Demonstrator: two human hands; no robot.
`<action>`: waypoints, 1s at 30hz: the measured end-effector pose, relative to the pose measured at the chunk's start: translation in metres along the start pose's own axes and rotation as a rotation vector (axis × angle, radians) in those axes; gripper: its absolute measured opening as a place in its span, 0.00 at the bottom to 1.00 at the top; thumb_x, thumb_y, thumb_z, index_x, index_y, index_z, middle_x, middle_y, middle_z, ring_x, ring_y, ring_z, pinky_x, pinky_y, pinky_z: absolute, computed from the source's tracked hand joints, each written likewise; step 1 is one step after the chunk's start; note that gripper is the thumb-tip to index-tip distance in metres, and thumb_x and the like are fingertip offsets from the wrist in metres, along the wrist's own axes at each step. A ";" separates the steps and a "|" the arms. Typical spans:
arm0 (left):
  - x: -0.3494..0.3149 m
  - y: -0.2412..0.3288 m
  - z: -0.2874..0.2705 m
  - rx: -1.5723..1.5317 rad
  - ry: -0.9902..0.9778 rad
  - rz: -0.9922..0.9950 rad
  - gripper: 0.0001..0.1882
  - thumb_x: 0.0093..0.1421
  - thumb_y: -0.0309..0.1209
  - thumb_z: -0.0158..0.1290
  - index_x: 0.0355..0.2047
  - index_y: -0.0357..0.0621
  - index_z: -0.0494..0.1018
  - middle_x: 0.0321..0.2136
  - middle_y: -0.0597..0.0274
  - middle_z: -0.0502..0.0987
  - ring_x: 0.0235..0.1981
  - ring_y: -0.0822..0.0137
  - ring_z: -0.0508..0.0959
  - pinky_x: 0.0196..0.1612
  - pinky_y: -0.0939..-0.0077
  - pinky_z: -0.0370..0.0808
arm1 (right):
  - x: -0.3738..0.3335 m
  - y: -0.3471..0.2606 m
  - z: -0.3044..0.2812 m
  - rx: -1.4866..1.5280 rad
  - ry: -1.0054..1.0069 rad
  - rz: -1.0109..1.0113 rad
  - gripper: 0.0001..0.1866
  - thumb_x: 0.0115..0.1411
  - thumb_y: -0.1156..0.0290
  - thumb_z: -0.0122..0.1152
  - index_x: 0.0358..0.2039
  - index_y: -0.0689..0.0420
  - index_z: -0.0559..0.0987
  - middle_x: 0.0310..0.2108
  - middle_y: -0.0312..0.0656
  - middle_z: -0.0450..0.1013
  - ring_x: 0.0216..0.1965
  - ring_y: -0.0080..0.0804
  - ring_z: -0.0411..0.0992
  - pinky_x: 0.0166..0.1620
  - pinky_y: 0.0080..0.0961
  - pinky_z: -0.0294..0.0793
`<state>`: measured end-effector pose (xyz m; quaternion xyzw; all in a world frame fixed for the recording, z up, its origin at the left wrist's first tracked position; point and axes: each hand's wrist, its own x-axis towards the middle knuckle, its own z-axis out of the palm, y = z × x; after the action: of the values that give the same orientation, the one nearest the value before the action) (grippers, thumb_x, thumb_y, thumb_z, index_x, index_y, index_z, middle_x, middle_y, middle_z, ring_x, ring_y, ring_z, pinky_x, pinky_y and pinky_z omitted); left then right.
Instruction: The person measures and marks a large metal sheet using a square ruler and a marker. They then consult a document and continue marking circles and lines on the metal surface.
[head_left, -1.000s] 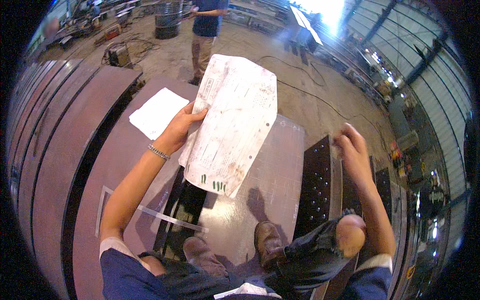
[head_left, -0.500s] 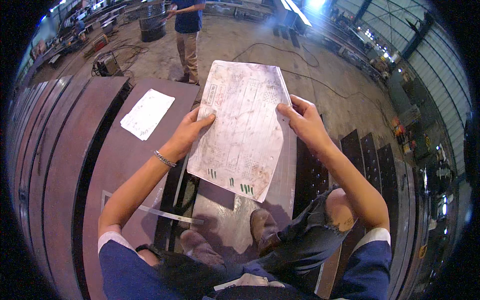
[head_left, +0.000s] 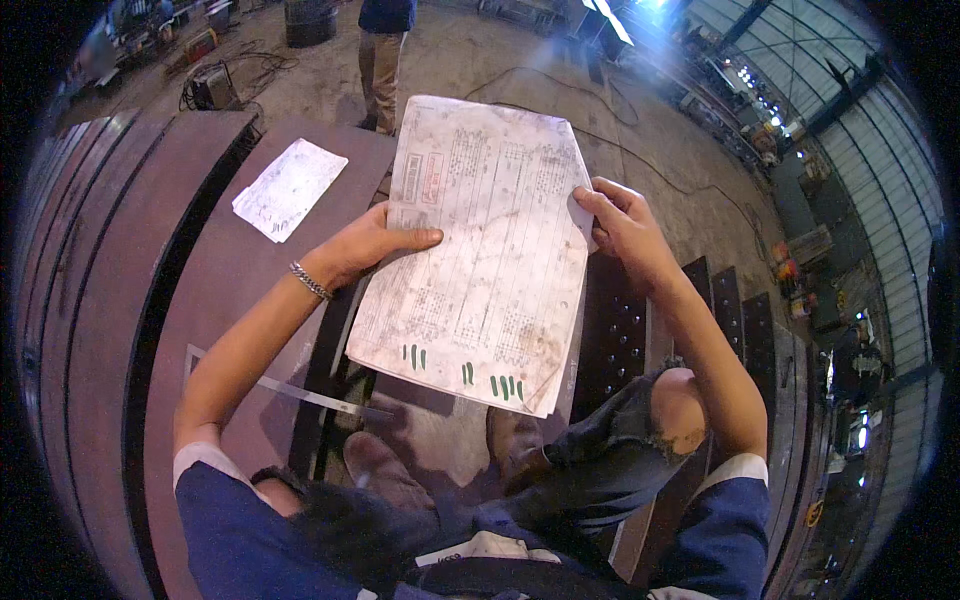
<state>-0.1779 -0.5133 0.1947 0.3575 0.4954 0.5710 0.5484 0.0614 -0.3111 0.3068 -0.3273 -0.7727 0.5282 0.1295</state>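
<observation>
A stack of smudged white paper sheets [head_left: 480, 250], printed with faint columns and marked with green strokes along the lower edge, is held up in front of me. My left hand [head_left: 375, 243], with a chain bracelet at the wrist, grips its left edge, thumb lying on top. At the upper right edge my right hand [head_left: 622, 225] pinches the sheets between thumb and fingers. The fingers under the paper are partly hidden. Another small pile of white papers [head_left: 290, 190] lies on the brown steel plate to the left.
A flat metal square [head_left: 310, 395] lies on the steel plate [head_left: 215, 300] by my left forearm. Drilled dark steel plates [head_left: 625, 330] stand to my right. Beyond the papers are a standing person [head_left: 383, 60], a dark drum [head_left: 311, 22], and cables [head_left: 700, 185] across the floor.
The held sheets have come slightly nearer and lower, turned a little. My left hand's thumb reaches farther over the paper. The view has tilted, so the standing person sits higher in it.
</observation>
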 end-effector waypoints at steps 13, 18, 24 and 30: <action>-0.003 -0.006 0.008 0.023 -0.012 0.046 0.30 0.60 0.34 0.62 0.57 0.31 0.67 0.51 0.53 0.77 0.49 0.66 0.78 0.54 0.71 0.74 | -0.010 0.005 -0.012 -0.250 -0.013 -0.129 0.15 0.64 0.61 0.59 0.38 0.62 0.80 0.24 0.32 0.74 0.24 0.17 0.67 0.29 0.19 0.63; -0.007 -0.003 0.014 0.050 0.027 0.034 0.30 0.61 0.36 0.61 0.58 0.31 0.67 0.51 0.53 0.77 0.49 0.65 0.78 0.54 0.71 0.74 | -0.025 0.011 -0.031 -0.378 0.054 -0.233 0.14 0.65 0.63 0.58 0.38 0.63 0.80 0.24 0.35 0.75 0.28 0.20 0.72 0.34 0.20 0.67; -0.020 0.001 0.022 0.085 0.114 0.057 0.33 0.60 0.36 0.61 0.61 0.31 0.63 0.54 0.51 0.74 0.53 0.63 0.76 0.57 0.69 0.73 | -0.051 0.012 -0.061 -0.387 0.023 -0.280 0.13 0.64 0.65 0.58 0.38 0.64 0.80 0.24 0.36 0.75 0.28 0.21 0.72 0.35 0.20 0.68; -0.032 0.011 0.034 0.112 0.179 0.084 0.34 0.60 0.36 0.62 0.61 0.30 0.64 0.54 0.50 0.74 0.53 0.64 0.76 0.57 0.71 0.72 | -0.070 -0.004 -0.078 -0.386 -0.029 -0.274 0.12 0.65 0.67 0.57 0.39 0.65 0.79 0.25 0.34 0.72 0.29 0.20 0.69 0.37 0.20 0.68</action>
<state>-0.1443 -0.5378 0.2185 0.3556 0.5580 0.5946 0.4567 0.1553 -0.3003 0.3520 -0.2303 -0.8984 0.3529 0.1239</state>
